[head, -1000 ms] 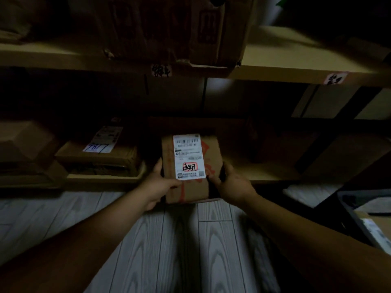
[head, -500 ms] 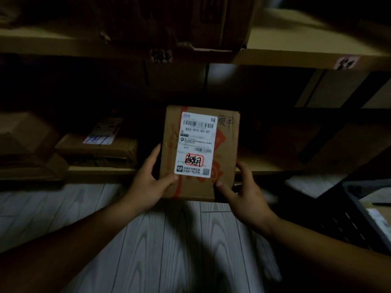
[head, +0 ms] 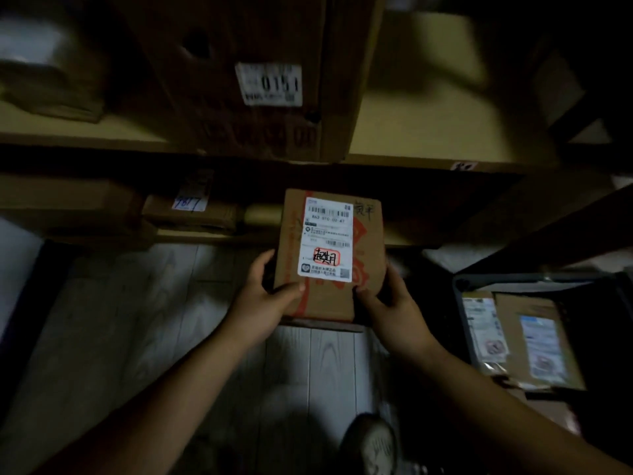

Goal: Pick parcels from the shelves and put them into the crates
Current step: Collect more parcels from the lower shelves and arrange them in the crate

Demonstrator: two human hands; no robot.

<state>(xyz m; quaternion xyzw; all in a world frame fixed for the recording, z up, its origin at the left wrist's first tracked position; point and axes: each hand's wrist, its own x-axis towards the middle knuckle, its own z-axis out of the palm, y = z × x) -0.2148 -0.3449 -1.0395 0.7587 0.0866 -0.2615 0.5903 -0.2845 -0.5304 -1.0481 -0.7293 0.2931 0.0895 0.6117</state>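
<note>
Nearest, the toe of a shoe [head: 371, 440] has come into view on the pale plank floor [head: 137, 337], which half a second ago showed only the arms. Above it the left hand [head: 263, 303] and right hand [head: 394, 310] still grip the brown parcel [head: 329, 255] by its lower corners, thumbs curled onto the front, fingers behind. The parcel is upright in the air, its white label [head: 327, 238] facing the camera, clear of the lower shelf [head: 400, 240] as before. To the right the dark crate [head: 459, 313] now shows far more of itself, with labelled parcels [head: 510, 323] lying flat inside. Farther back a flat parcel [head: 191, 214] rests on the lower shelf, and on the upper shelf [head: 428, 132] a large carton [head: 257, 63] now shows its printed sticker
</note>
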